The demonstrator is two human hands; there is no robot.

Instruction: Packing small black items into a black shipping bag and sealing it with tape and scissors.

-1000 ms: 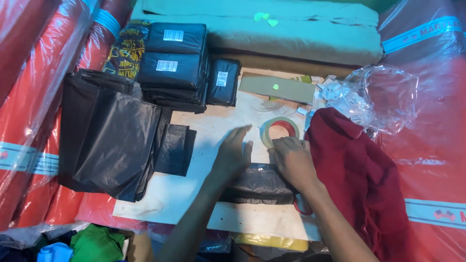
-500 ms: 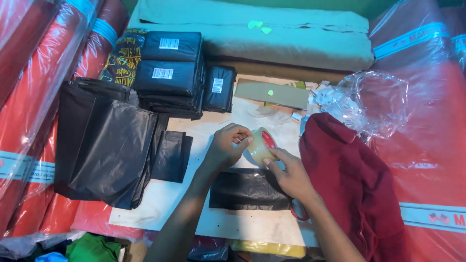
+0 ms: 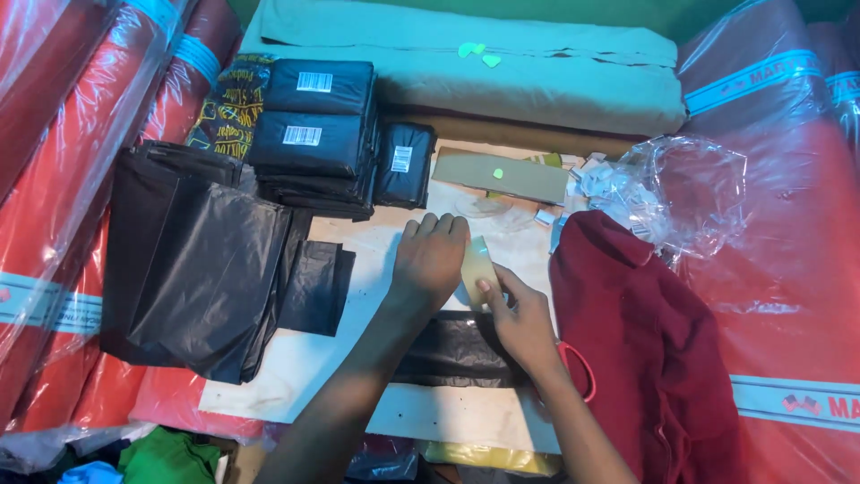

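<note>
Tape (image 3: pixel 477 266) strip is pinched in my right hand (image 3: pixel 520 318); my left hand (image 3: pixel 430 260) lies flat, steadying it above the black bag (image 3: pixel 452 351).

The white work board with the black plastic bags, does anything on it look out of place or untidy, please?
Mostly orderly. One oddity: a heap of small torn white paper scraps lies loose at the far right of the white work board, beside the crumpled clear plastic bag. The sealed black parcels are neatly stacked.

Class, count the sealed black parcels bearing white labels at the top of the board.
3: two stacked at the back, upper parcel and lower parcel, and a smaller parcel beside them. More may lie beneath.
</note>
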